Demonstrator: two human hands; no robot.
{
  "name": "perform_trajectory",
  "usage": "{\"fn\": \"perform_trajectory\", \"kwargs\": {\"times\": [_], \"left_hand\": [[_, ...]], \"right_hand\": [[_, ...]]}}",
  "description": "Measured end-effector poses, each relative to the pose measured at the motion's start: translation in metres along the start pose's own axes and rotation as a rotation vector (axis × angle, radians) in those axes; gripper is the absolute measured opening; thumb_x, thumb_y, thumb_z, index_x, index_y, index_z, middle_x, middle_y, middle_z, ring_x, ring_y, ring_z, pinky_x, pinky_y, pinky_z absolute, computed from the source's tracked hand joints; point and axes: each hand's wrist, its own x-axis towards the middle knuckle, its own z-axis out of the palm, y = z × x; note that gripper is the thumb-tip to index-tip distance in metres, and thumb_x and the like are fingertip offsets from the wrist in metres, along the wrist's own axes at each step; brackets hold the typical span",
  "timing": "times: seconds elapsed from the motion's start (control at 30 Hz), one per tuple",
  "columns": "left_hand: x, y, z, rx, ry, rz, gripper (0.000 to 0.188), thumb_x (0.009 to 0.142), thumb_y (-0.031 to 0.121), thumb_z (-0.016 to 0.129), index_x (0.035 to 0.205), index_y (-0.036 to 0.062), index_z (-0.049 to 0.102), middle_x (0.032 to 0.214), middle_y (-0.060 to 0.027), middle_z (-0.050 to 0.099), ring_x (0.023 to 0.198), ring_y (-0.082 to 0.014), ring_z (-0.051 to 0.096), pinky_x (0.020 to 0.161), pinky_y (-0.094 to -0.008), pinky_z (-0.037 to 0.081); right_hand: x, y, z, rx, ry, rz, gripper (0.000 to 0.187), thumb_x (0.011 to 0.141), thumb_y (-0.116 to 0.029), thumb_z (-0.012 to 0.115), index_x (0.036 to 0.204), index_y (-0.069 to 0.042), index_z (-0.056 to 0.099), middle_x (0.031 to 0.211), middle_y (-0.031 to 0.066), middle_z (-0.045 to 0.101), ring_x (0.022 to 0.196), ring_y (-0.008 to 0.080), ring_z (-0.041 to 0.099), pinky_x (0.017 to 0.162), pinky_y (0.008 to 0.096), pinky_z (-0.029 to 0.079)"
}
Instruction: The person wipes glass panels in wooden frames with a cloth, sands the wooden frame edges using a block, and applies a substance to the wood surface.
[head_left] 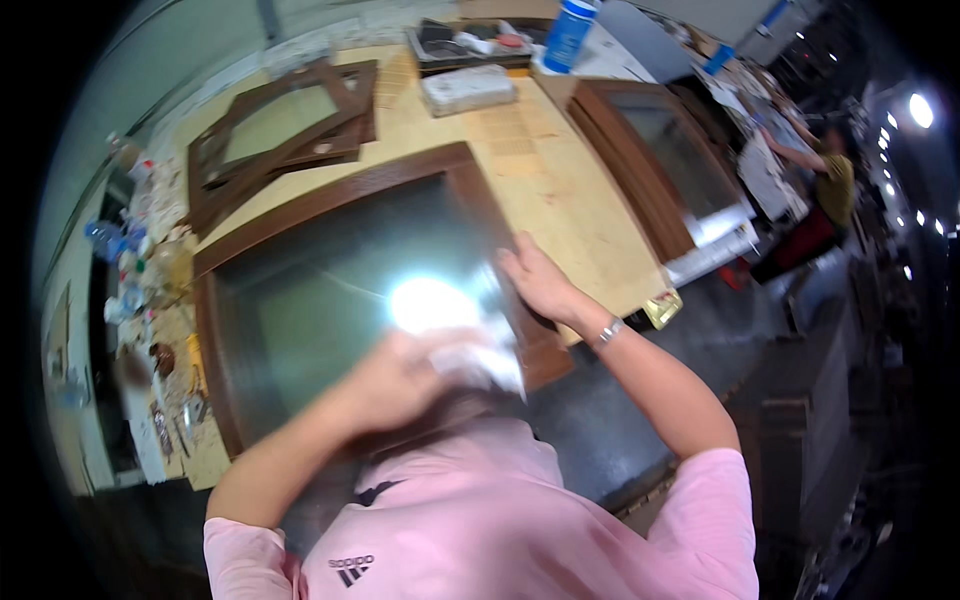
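Note:
A large glass panel in a brown wooden frame lies in front of me on the work table, with a bright lamp reflected in its glass. My left hand is over the near part of the glass, smeared by motion. It is closed on a crumpled white cloth that lies against the pane, though its exact finger positions are blurred. At the panel's right side, my right hand grips the frame's edge, its fingers partly hidden.
Brown frames are stacked at the far left, and another glazed frame lies to the right. A wrapped white block and a blue canister stand at the back. Bottles crowd the left. A person works far right.

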Motion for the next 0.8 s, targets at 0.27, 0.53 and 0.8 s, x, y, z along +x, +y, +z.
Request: {"fn": "perform_trajectory", "kwargs": {"times": [0.27, 0.53, 0.8], "left_hand": [[0.001, -0.018, 0.042, 0.635, -0.246, 0.397, 0.045, 0.076, -0.003, 0.062, 0.118, 0.0094, 0.07, 0.142, -0.0089, 0.057, 0.136, -0.0314, 0.048, 0.117, -0.0597, 0.03], [0.008, 0.001, 0.029, 0.54, 0.037, 0.37, 0.049, 0.077, -0.004, 0.067, 0.123, 0.0119, 0.067, 0.134, -0.0132, 0.062, 0.122, -0.0361, 0.058, 0.11, -0.0521, 0.04], [0.053, -0.014, 0.013, 0.234, 0.133, 0.187, 0.048, 0.078, -0.008, 0.071, 0.123, 0.0081, 0.068, 0.119, -0.0142, 0.069, 0.117, -0.0353, 0.061, 0.105, -0.0443, 0.046]], "right_hand": [[0.008, -0.016, -0.017, 0.17, -0.259, 0.186, 0.051, 0.108, -0.037, 0.04, 0.125, 0.01, 0.048, 0.125, 0.0236, 0.057, 0.118, 0.0271, 0.054, 0.103, 0.0361, 0.041], [0.006, -0.025, -0.041, 0.168, -0.38, 0.183, 0.047, 0.108, -0.037, 0.041, 0.122, 0.007, 0.051, 0.107, 0.0156, 0.062, 0.102, 0.0198, 0.058, 0.091, 0.0322, 0.047], [-0.145, -0.034, -0.007, 0.877, 0.095, 0.234, 0.078, 0.083, -0.004, 0.077, 0.149, 0.004, 0.036, 0.13, 0.014, 0.058, 0.125, 0.0194, 0.054, 0.103, 0.0332, 0.047]]}}
